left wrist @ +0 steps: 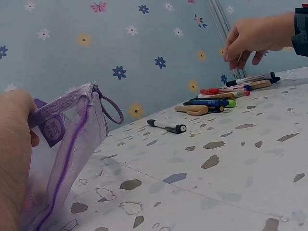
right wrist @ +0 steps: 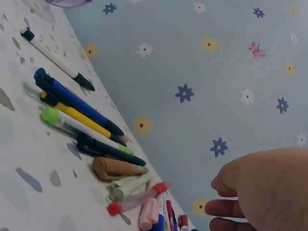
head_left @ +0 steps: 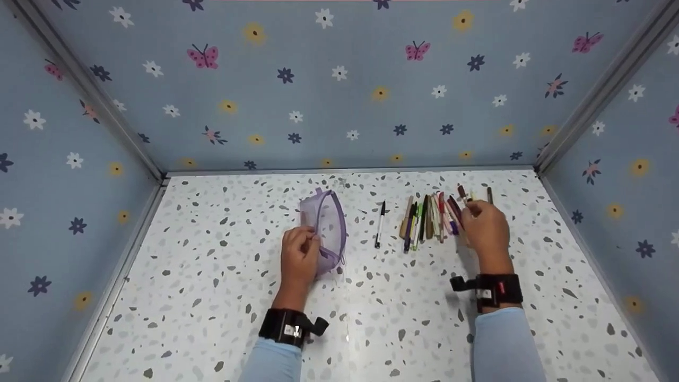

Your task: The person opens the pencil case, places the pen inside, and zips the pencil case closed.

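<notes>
My left hand [head_left: 299, 254] grips the near side of a purple mesh pencil case [head_left: 331, 228], whose zipped mouth gapes toward the right. In the left wrist view the case [left wrist: 72, 139] stands up from the table, a purple label inside its mesh. My right hand [head_left: 485, 225] hovers over the right end of a row of pens and markers [head_left: 428, 220]. Its fingers [right wrist: 224, 208] are loosely bent, and no held pen shows between them. Beneath it lies a brown-capped pen [head_left: 461, 191], partly hidden by the hand. One white pen with black ends [head_left: 380, 225] lies apart, between case and row.
The speckled white table [head_left: 350, 329] is bounded by a flowered blue back wall [head_left: 350, 95] and side walls. A dark pen [head_left: 489, 195] lies beyond my right hand. Each wrist wears a black camera strap [head_left: 498, 290].
</notes>
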`<action>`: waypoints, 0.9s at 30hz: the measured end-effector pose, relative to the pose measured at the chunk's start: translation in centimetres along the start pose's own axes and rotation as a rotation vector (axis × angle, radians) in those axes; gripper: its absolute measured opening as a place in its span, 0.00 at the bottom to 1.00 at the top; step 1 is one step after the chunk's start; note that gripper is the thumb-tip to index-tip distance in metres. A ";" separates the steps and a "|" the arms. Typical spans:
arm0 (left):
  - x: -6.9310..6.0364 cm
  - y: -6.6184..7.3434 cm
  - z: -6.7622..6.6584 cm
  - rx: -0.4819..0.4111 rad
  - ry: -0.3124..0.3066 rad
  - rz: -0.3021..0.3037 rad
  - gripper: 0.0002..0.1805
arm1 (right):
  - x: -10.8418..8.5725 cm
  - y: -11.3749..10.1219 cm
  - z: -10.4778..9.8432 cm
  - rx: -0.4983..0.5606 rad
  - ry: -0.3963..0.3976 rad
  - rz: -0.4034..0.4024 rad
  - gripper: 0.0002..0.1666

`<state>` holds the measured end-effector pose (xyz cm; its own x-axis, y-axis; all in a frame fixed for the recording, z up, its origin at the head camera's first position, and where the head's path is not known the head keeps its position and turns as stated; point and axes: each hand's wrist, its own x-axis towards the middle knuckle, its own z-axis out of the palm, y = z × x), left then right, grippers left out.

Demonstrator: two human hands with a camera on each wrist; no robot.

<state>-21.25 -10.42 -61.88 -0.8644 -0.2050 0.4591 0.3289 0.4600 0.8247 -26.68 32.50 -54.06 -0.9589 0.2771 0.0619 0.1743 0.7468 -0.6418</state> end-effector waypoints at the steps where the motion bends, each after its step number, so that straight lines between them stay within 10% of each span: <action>1: 0.0 0.0 0.0 -0.003 0.002 0.001 0.07 | 0.1 0.4 -0.3 -0.011 0.026 0.018 0.24; 8: 0.2 0.1 0.0 -0.006 0.008 -0.010 0.07 | 0.3 3.2 -0.9 -0.013 0.116 0.141 0.24; 27: 0.1 0.1 0.2 -0.008 0.005 -0.040 0.06 | 0.6 6.3 -0.1 -0.053 0.089 0.139 0.18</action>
<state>-21.36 -10.18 -61.86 -0.8751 -0.2270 0.4273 0.2975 0.4442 0.8451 -26.17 37.42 -57.96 -0.9014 0.4308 0.0439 0.3182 0.7277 -0.6077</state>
